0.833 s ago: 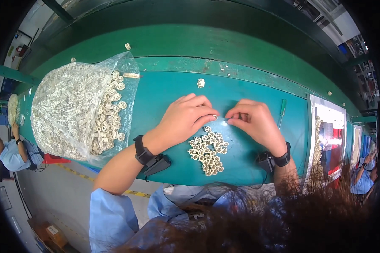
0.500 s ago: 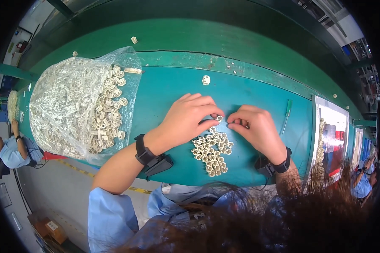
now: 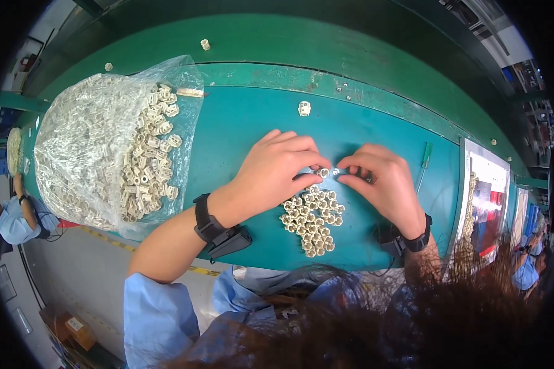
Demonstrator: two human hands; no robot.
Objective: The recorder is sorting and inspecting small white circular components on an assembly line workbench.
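My left hand point(image 3: 284, 161) is closed in a pinch, with a cream-coloured ring-shaped plastic part point(image 3: 324, 173) between thumb and forefinger. Just to its right, the fingertips of my right hand point(image 3: 378, 178) are pinched together. A tiny pale piece point(image 3: 336, 173) shows at those fingertips, too small to name. A slight gap separates the two hands. Below them, a cluster of similar cream plastic parts point(image 3: 313, 222) stands on the green table mat, most with their round openings facing up.
At the left lies a large clear plastic bag point(image 3: 83, 147) full of these parts, some spilling from its mouth. One loose part point(image 3: 304, 108) sits beyond my hands. To the right are a green-handled screwdriver point(image 3: 426, 157) and a framed sheet point(image 3: 489, 203). A person point(image 3: 21, 212) works far left.
My right fingertips have come closer to the part in my left hand, and a tiny pale piece now shows at them. The view has shifted slightly.
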